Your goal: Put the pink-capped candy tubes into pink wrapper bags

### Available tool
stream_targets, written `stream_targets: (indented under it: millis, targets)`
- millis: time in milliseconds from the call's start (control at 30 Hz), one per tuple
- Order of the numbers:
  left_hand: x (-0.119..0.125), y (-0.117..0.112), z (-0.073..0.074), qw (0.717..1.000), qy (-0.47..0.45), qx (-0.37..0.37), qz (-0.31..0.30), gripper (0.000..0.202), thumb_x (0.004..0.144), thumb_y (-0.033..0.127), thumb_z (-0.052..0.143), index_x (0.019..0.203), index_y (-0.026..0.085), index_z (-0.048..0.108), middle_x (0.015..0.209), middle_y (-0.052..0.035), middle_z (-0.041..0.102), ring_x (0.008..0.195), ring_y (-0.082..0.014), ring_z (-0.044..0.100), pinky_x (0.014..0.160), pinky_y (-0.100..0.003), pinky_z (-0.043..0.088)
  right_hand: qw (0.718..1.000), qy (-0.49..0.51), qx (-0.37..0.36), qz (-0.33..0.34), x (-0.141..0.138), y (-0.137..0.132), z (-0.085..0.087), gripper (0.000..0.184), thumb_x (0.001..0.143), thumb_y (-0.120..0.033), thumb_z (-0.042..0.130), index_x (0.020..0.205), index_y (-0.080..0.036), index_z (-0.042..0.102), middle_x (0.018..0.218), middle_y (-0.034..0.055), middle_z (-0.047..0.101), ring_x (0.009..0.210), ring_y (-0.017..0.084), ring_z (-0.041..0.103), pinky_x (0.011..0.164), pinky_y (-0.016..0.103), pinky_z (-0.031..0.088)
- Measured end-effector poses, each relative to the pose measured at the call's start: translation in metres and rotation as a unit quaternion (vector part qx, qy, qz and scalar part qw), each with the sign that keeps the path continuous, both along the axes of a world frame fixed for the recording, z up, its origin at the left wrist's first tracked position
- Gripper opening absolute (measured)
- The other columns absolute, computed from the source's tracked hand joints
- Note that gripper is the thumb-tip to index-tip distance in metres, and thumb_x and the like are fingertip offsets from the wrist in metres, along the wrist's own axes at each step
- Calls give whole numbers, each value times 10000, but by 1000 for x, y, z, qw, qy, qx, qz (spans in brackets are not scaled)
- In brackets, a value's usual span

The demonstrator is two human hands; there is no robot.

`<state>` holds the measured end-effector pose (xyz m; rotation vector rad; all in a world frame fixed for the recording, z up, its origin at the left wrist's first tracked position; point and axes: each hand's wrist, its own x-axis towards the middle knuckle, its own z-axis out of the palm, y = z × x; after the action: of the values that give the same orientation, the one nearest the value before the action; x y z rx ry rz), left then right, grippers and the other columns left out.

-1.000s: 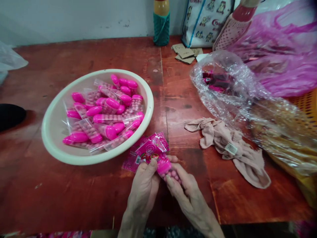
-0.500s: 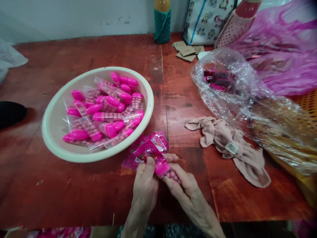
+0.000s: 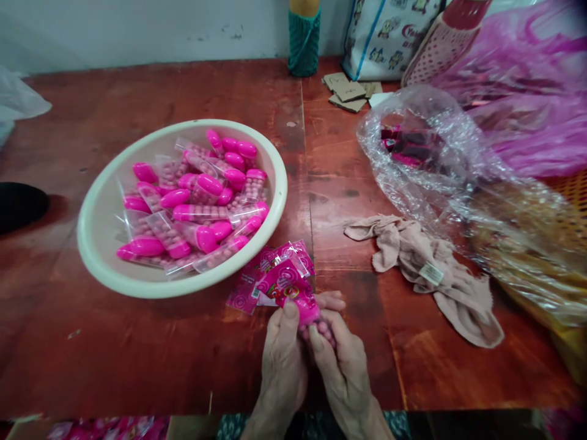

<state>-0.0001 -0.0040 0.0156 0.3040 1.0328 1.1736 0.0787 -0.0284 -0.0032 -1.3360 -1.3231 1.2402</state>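
My left hand [image 3: 282,363] is closed, its thumb pressing a printed pink wrapper [image 3: 290,280]. Pinched in my right hand [image 3: 346,363] is a clear tube of pink balls [image 3: 324,330], its bright pink cap end against the wrapper's lower end. The cap seems to lie inside the wrapper, though my fingers hide part of it. Beyond my hands, several flat pink wrappers [image 3: 243,294] lie on the table beside the basin. The cream basin [image 3: 151,289] holds many similar pink-capped tubes [image 3: 202,212].
A crumpled beige cloth [image 3: 413,247] lies to the right. Behind it are a clear plastic bag [image 3: 440,177] with dark pink packets and a pink bag [image 3: 527,104]. Cardboard pieces [image 3: 348,91] and a bottle in a green sleeve [image 3: 303,46] stand near the wall. A black object [image 3: 21,206] is far left.
Both hands have shifted slightly right and toward me. The wrapper now stands more upright over the tube's cap, and the hands are closer together.
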Motion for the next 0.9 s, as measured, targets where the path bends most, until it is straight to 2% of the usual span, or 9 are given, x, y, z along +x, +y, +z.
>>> stream_targets:
  millis: [133, 333, 433, 533, 600, 667, 767, 833, 900]
  targets:
    - [0, -5, -2, 998, 57, -11, 4, 449, 894, 410, 365, 886, 135, 720, 998, -119, 695, 1034, -265, 573, 907, -364, 421, 1000, 14, -4, -27, -6, -3, -1, 152, 902, -217, 399, 965, -211, 537, 719, -23, 605, 596, 94, 582, 587, 154, 448]
    - [3, -12, 5, 980, 190, -6, -66, 448, 898, 398, 336, 932, 167, 718, 1015, -96, 694, 1019, -262, 572, 903, -359, 418, 993, -3, -2, -115, -16, -15, -3, 174, 918, -228, 382, 991, -226, 540, 690, -27, 631, 569, 105, 605, 540, 157, 450]
    - [5, -9, 7, 976, 201, -4, -82, 394, 894, 367, 373, 963, 169, 707, 1029, -95, 688, 1013, -257, 567, 910, -349, 406, 989, -11, -17, -148, -19, -15, -3, 165, 925, -256, 373, 1004, -230, 516, 659, -35, 597, 535, 110, 581, 508, 176, 435]
    - [2, -6, -1, 984, 163, -14, -75, 367, 891, 369, 398, 1006, 161, 678, 1021, -100, 684, 966, -240, 580, 877, -331, 420, 992, -19, -56, -115, -16, -9, 0, 194, 938, -287, 339, 947, -222, 522, 674, -18, 574, 562, 124, 568, 513, 202, 432]
    - [-1, -6, -7, 989, 135, -22, -61, 355, 887, 384, 412, 1015, 160, 656, 995, -97, 682, 897, -218, 600, 821, -312, 445, 994, -45, -36, -92, -9, -3, 3, 240, 939, -310, 323, 927, -213, 544, 761, 18, 579, 667, 150, 580, 588, 237, 457]
    - [-6, -6, -11, 988, 143, -25, -53, 298, 863, 381, 473, 974, 165, 645, 930, -77, 684, 813, -192, 611, 749, -280, 466, 988, -92, 16, -125, -1, 3, 5, 253, 923, -328, 360, 1009, -202, 561, 954, 72, 567, 864, 193, 569, 735, 304, 467]
    - [-12, -6, -11, 981, 173, -8, -91, 225, 809, 359, 570, 906, 166, 635, 752, -31, 649, 642, -145, 583, 579, -223, 466, 984, -97, 25, -151, 8, 13, 8, 279, 888, -327, 457, 1108, -204, 575, 1130, 98, 516, 1058, 230, 491, 896, 367, 413]
    - [-14, -6, -10, 981, 150, 0, -125, 225, 803, 368, 575, 892, 165, 617, 628, 11, 573, 503, -106, 517, 442, -192, 416, 993, -25, -36, -112, 9, 19, 8, 232, 883, -326, 482, 1028, -213, 623, 1035, 70, 571, 955, 205, 543, 831, 330, 458]
    - [-14, -6, -12, 986, 104, -6, -131, 231, 808, 386, 561, 890, 171, 587, 559, 43, 510, 412, -79, 454, 354, -169, 344, 989, 48, -103, -97, 8, 22, 8, 209, 882, -343, 487, 927, -208, 640, 888, 38, 598, 758, 165, 576, 664, 272, 499]
